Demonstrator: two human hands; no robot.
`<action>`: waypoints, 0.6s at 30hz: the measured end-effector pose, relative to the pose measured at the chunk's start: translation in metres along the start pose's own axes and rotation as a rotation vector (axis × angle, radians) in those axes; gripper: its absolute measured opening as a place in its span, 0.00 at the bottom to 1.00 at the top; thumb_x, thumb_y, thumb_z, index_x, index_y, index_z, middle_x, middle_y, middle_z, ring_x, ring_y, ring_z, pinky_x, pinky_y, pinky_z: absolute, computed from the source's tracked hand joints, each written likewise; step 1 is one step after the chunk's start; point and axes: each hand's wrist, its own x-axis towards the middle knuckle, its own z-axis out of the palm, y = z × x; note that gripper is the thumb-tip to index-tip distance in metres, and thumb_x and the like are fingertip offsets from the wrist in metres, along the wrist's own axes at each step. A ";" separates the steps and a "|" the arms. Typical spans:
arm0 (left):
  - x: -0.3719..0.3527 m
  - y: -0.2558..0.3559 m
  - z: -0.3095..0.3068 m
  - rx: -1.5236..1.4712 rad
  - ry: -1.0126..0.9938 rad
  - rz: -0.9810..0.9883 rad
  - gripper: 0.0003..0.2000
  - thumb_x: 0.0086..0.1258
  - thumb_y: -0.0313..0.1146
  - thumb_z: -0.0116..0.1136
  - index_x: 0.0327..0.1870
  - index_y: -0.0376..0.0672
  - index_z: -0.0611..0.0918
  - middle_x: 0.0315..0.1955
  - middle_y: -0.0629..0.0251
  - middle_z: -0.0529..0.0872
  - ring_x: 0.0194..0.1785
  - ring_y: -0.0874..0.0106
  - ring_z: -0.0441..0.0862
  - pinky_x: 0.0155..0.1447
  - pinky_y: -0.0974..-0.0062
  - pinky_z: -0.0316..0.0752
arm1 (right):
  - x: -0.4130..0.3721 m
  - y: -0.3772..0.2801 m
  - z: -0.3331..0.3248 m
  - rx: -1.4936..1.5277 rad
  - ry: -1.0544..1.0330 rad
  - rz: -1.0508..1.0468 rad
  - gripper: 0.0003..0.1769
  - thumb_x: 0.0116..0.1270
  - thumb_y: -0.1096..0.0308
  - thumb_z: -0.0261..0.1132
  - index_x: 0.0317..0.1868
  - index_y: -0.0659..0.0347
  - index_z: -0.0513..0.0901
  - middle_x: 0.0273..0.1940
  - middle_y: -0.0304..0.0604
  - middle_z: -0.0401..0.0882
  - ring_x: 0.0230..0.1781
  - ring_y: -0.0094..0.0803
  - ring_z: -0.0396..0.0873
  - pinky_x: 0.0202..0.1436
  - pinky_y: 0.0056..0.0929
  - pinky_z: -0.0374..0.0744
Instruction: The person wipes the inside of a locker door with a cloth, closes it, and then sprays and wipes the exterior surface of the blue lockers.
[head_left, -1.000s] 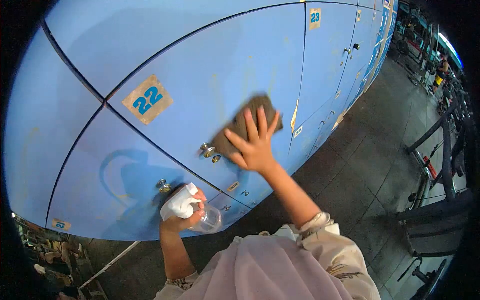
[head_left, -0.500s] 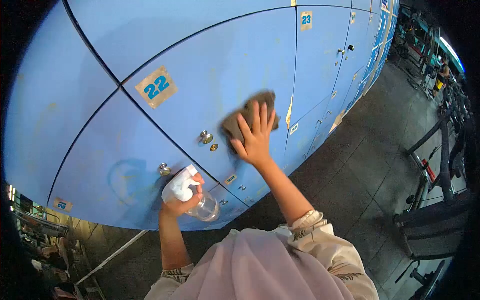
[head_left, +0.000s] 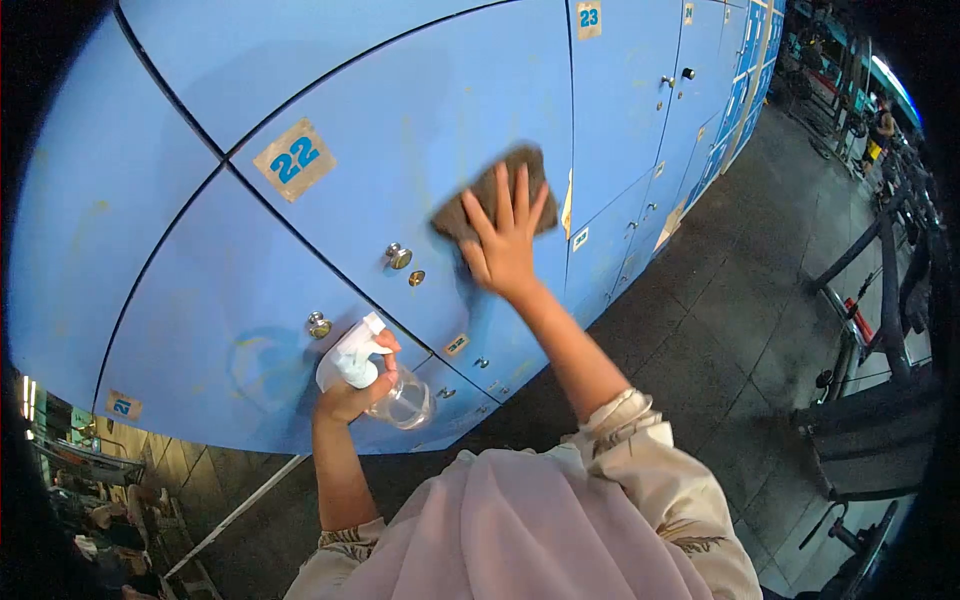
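Brown cloth [head_left: 528, 155] is against the blue door [head_left: 370, 150], under the wide-spread right hand [head_left: 505, 250]; sweeping too low, it could catch the knob [head_left: 399, 256]; left hand [head_left: 347, 402] holds the spray bottle [head_left: 352, 362]

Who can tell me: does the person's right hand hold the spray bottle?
No, the left hand holds the spray bottle; the right hand lies on a brown cloth.
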 end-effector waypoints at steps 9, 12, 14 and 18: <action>-0.001 0.006 0.000 -0.014 -0.039 0.023 0.17 0.54 0.17 0.58 0.47 0.39 0.76 0.40 0.66 0.75 0.39 0.78 0.74 0.41 0.78 0.72 | 0.159 -0.008 -0.043 0.017 0.216 0.011 0.31 0.64 0.55 0.58 0.69 0.46 0.67 0.74 0.57 0.44 0.73 0.57 0.47 0.71 0.57 0.45; 0.001 0.001 -0.004 0.000 -0.049 0.050 0.17 0.54 0.17 0.58 0.46 0.39 0.76 0.39 0.66 0.75 0.38 0.78 0.74 0.41 0.78 0.72 | 0.124 0.004 -0.024 0.082 0.227 -0.047 0.32 0.61 0.43 0.58 0.65 0.40 0.72 0.74 0.52 0.48 0.74 0.54 0.46 0.70 0.64 0.41; 0.001 0.000 -0.005 0.027 -0.065 0.056 0.17 0.54 0.17 0.58 0.46 0.39 0.76 0.39 0.66 0.75 0.38 0.78 0.75 0.42 0.77 0.72 | 0.084 0.010 -0.021 0.035 0.150 -0.021 0.36 0.60 0.39 0.58 0.65 0.48 0.73 0.74 0.57 0.48 0.74 0.56 0.46 0.70 0.62 0.42; 0.003 0.001 -0.004 0.018 -0.057 0.069 0.16 0.54 0.16 0.58 0.45 0.39 0.76 0.38 0.66 0.75 0.38 0.77 0.75 0.41 0.77 0.72 | -0.046 0.030 -0.001 0.044 0.019 0.156 0.37 0.64 0.46 0.57 0.69 0.56 0.64 0.73 0.63 0.44 0.74 0.62 0.42 0.71 0.64 0.40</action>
